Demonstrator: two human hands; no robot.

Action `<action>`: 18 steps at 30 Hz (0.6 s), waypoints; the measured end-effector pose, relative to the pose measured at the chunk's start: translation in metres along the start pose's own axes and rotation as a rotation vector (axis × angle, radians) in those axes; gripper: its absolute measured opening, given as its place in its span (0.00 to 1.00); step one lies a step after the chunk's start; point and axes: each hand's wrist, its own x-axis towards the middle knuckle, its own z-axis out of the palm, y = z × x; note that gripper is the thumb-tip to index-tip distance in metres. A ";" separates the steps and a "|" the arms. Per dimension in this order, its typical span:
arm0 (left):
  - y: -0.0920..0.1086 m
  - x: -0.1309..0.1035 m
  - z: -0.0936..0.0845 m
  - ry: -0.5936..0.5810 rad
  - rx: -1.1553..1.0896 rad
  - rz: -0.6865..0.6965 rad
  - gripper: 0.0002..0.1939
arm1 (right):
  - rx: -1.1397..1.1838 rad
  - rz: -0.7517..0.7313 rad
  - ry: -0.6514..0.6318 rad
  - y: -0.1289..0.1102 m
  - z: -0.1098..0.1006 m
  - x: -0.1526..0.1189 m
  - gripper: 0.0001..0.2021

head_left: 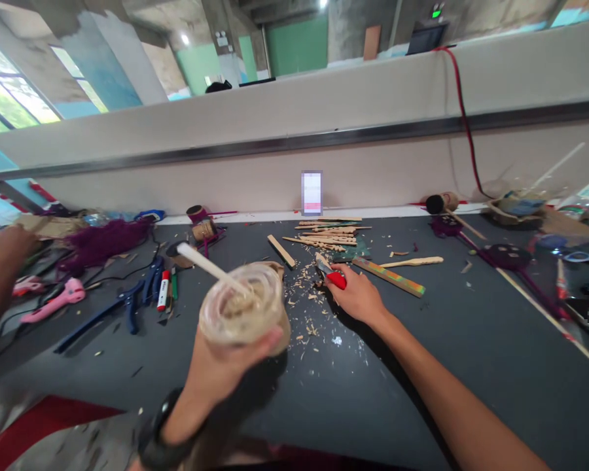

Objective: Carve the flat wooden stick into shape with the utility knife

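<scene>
While the left hand (226, 369) grips a clear cup (241, 330) above the table (334, 418), the right hand (357, 297) closes round a red-handled knife (336, 280) near shavings (312, 331). Cup: probably light, flexible, spillable; support below rim. Knife: likely stiff; take by handle. Marker (163, 290) label, phone (311, 193) text: illegible.

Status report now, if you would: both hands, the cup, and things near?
Left hand gripping cup, straw inside. Right hand on red-handled knife. Wood shavings between.

Contents (241, 306) of the cup (248, 335) — too blurred to identify
</scene>
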 end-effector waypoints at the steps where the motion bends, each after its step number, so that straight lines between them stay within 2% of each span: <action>1: -0.004 0.014 0.001 0.004 -0.019 -0.016 0.37 | 0.004 0.001 -0.007 0.000 0.000 0.000 0.26; 5: -0.029 0.068 0.012 0.065 -0.069 -0.039 0.31 | -0.001 -0.005 -0.025 -0.002 -0.003 0.000 0.26; 8: -0.049 0.091 0.022 0.079 -0.094 -0.028 0.29 | -0.006 -0.010 -0.026 -0.003 -0.003 0.000 0.26; 14: -0.081 0.094 0.039 0.038 -0.068 -0.083 0.36 | 0.008 -0.007 -0.023 -0.002 -0.002 0.001 0.26; 18: -0.098 0.093 0.044 -0.013 -0.186 -0.140 0.37 | 0.017 -0.019 -0.027 -0.001 -0.002 0.001 0.26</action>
